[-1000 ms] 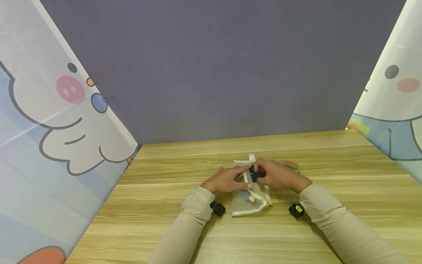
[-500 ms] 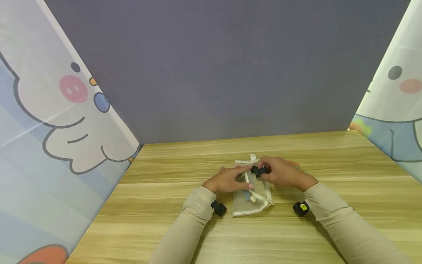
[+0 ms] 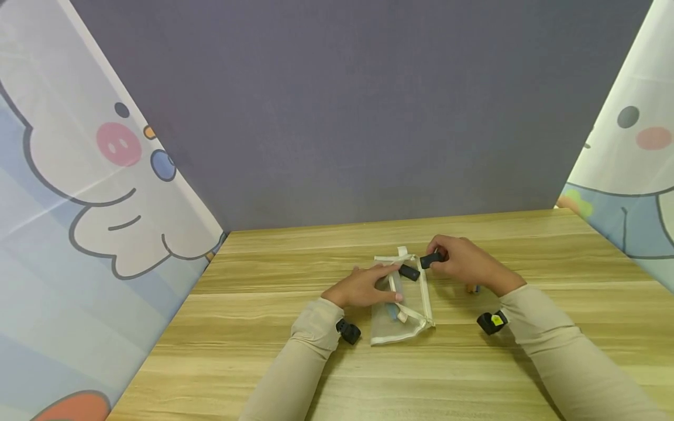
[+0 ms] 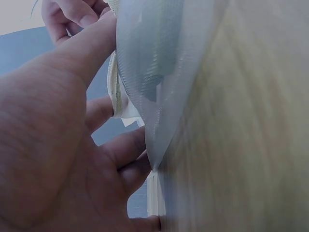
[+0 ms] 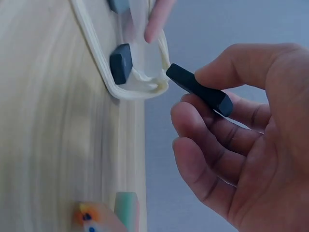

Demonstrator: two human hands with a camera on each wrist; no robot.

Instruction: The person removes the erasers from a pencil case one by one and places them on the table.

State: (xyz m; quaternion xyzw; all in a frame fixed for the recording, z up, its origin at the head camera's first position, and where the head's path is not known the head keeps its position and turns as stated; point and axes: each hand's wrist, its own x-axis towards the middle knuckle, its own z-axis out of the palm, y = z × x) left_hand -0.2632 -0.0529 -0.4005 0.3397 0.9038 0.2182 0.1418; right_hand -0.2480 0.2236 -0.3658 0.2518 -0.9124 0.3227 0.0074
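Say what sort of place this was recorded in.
Probably a tabletop recording booth, though the wider room is out of view: a wood-grain table, a plain grey panel behind it, and cartoon-printed sheets on both sides.

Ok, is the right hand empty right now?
No, the right wrist view shows the right hand pinching a black block between thumb and fingers.
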